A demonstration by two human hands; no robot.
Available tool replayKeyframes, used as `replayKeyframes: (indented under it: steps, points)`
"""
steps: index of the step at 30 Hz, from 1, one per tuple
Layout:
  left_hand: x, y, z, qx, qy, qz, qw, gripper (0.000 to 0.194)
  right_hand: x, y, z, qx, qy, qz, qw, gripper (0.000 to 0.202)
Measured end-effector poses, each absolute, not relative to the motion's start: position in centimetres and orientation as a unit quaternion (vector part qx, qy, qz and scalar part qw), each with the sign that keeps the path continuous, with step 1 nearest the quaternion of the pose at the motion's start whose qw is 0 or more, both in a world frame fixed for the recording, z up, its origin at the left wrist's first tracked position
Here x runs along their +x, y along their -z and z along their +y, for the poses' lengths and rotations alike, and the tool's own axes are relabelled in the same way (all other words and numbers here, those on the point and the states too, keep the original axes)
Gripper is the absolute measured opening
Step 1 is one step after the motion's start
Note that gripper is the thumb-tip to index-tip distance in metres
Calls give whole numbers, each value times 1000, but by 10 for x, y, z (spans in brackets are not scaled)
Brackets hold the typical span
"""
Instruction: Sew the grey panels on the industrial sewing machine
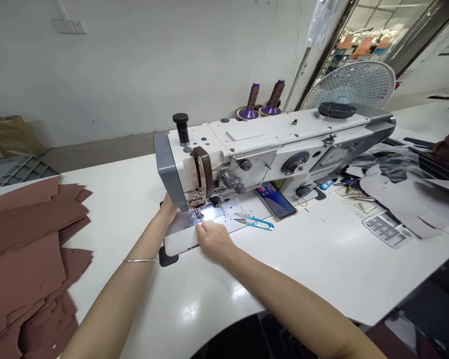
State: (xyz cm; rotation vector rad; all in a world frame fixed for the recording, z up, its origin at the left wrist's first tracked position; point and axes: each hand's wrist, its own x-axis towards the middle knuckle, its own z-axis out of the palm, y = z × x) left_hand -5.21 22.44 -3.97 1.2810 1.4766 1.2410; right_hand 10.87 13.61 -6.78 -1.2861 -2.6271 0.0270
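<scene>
A white and grey sewing machine (pixel 254 159) stands on the white table, its lamp lighting the needle plate. My right hand (pixel 213 239) is at the front edge of the machine bed beside the presser foot (pixel 198 214), its fingers pinched together; whatever they hold is too small to make out. Behind the grey end of the machine head, my left hand (pixel 169 208) is partly hidden, and its fingers do not show. Blue thread snips (pixel 260 223) lie right of my right hand, next to a phone (pixel 277 200) with a lit screen.
Stacked brown pieces (pixel 26 259) cover the table's left side, near a grey crate (pixel 20 170). Two brown thread cones (pixel 253 97) and a white fan (pixel 355 85) stand behind the machine. White sheets (pixel 400 197) and small tools lie at the right.
</scene>
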Motion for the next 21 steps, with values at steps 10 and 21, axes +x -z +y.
replayKeyframes:
  steps: [10, 21]
  points:
    - [-124, 28, 139, 588, -414, 674, 167, 31, 113, 72, 132, -423, 9, -894, 148, 23]
    - [-394, -44, -22, 432, -169, 883, -65, 37, 112, 80, 135, -418, 5, -892, 171, 25]
